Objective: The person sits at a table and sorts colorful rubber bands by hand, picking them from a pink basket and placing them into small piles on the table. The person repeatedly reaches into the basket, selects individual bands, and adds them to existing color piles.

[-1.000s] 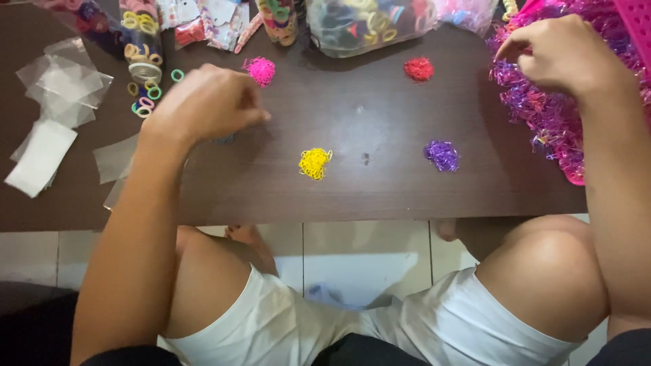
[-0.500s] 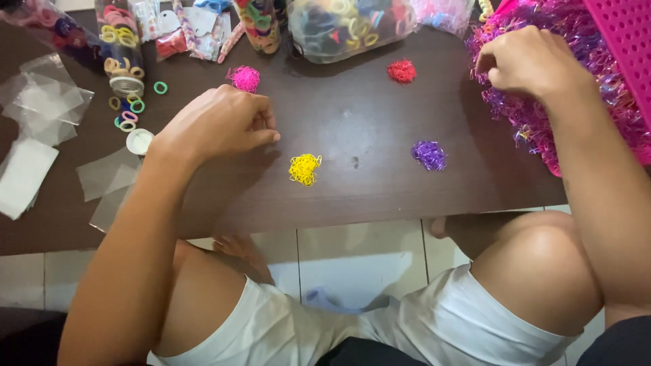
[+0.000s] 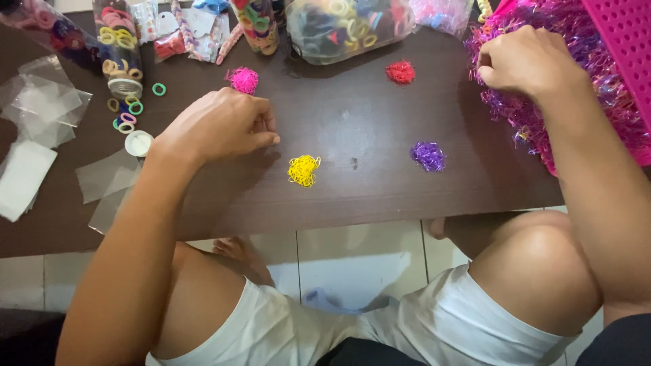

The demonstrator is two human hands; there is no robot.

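a dark brown table (image 3: 380,196) fills the upper part of the frame. at the upper left lie clear plastic sleeves (image 3: 41,108) and a white paper piece (image 3: 24,177). near them a jar of hair ties (image 3: 119,51) lies tipped, with loose coloured rings (image 3: 129,112) and a white lid (image 3: 138,143) below it. a clear bag of hair ties (image 3: 346,27) sits top centre. a red clump (image 3: 401,72) lies below it, and a pink clump (image 3: 244,80) lies left of centre.

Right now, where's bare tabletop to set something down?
Free: the dark table between the yellow pile, red pile and purple pile. Crowded: back edge with jars and bag, left side with plastic sheets, right with tinsel heap.
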